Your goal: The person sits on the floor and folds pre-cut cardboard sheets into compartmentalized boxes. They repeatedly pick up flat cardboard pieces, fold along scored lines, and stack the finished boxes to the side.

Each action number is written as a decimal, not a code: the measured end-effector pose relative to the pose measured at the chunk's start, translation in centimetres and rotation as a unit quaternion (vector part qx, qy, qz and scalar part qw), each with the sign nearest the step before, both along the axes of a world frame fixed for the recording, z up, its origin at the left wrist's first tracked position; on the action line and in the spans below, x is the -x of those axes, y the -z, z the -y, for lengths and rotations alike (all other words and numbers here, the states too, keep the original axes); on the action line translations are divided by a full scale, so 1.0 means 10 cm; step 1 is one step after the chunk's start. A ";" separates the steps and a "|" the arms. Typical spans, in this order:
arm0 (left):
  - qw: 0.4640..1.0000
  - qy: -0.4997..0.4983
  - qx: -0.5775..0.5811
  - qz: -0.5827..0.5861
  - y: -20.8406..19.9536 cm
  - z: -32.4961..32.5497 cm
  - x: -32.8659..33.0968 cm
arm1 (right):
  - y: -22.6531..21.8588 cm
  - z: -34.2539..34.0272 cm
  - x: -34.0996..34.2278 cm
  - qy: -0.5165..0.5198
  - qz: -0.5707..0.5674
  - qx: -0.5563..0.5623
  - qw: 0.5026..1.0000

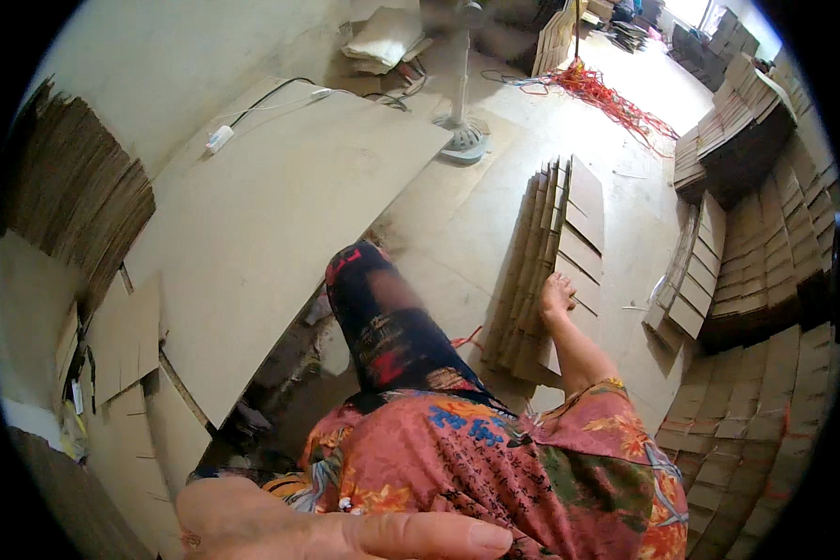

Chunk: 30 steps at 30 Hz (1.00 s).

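My right hand [558,293] reaches out to a bundle of slotted cardboard strips [583,219] standing on the floor to my right. Its fingers are closed over the near face of the bundle, around the slots. Several layers of the strips stand side by side, their slotted edges showing. My left hand [336,534] is raised very close at the lower edge, one finger stretched toward the right and nothing visible in it. The rest of its fingers are cut off by the frame.
A large board [280,205] lies to my left, with a white power strip [219,139] on it. A fan stand [460,140] is ahead, beyond it tangled red straps [607,98]. Slotted cardboard stacks [761,252] line the right side; brown sheets [75,196] are piled far left.
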<state>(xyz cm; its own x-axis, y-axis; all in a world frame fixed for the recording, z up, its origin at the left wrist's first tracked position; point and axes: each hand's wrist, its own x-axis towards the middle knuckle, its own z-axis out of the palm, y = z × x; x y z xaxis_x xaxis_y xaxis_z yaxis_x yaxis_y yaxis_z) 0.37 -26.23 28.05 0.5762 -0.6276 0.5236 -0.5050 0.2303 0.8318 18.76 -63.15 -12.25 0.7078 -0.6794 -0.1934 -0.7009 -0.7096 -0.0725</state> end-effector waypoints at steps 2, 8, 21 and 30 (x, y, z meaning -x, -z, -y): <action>1.000 -0.007 0.000 0.002 0.02 -0.03 -0.01 | 0.10 0.01 0.03 -0.012 0.027 0.004 1.000; 1.000 -0.014 -0.004 0.003 0.04 -0.03 -0.06 | 0.34 -0.01 0.32 -0.053 -0.041 0.009 0.998; 0.998 -0.055 -0.008 0.006 0.06 -0.19 0.03 | -0.50 -1.47 0.02 -0.355 0.350 -0.196 0.845; 0.998 -0.056 -0.007 0.003 0.08 -0.35 0.00 | -1.80 -2.87 0.41 -0.609 0.441 -0.285 0.595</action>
